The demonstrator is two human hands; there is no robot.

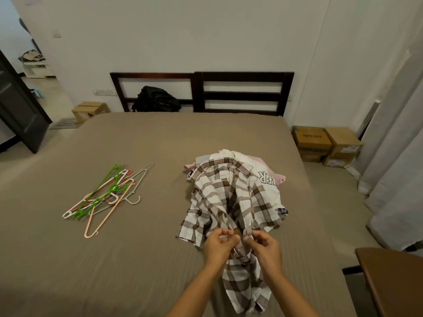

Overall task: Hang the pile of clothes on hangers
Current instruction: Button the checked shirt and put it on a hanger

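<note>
Evidently both hands, the left hand (220, 244) and right hand (263, 245), pinched the front edges of the plaid shirt (229, 202) trailing off the clothes pile (263, 177) on the bed (137, 138), probably working its buttons; next needed a hanger from the hangers (107, 195) lying apart.

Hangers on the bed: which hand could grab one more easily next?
Probably the left hand: the hangers lie on its side, and the right hand, also pinching the plaid shirt, sits farther away.
</note>
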